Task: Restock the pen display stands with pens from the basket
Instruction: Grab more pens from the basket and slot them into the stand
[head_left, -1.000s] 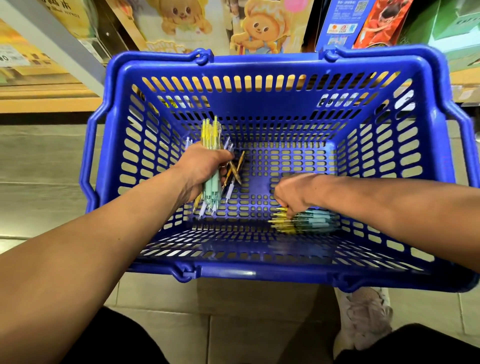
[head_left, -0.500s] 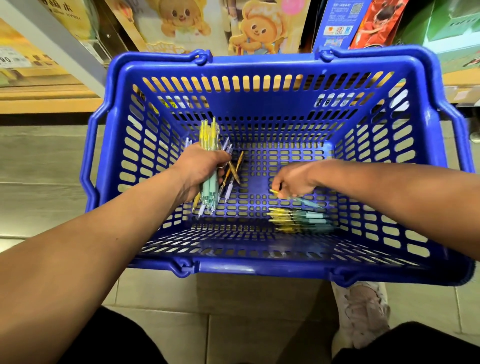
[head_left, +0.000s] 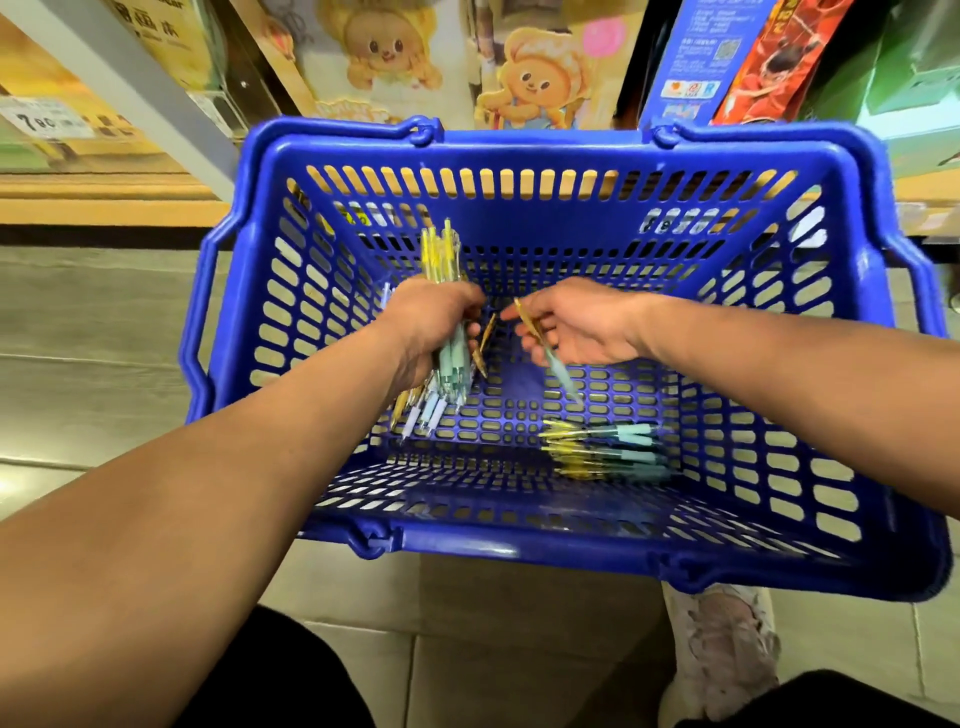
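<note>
Right hand (head_left: 576, 332) has lifted one yellow-teal pen (head_left: 560, 370) toward pens (head_left: 451, 364) in left hand (head_left: 428, 322).

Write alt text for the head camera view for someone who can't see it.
Inside a blue slotted plastic shopping basket, the person's left hand grips a bundle of yellow-and-teal plastic pens while the right hand pinches a single matching pen beside it. A pile of loose pens lies on the basket floor.

The pen (head_left: 532, 327) in the right grip (head_left: 582, 330) is motion-blurred, its lower end smeared. The left grip (head_left: 431, 322) hides the middle of its bundle (head_left: 441, 254). Left of the basket (head_left: 519, 545), a label (head_left: 49, 122) is too blurred to read. The basket's rim covers the toe of a shoe (head_left: 722, 649).
</note>
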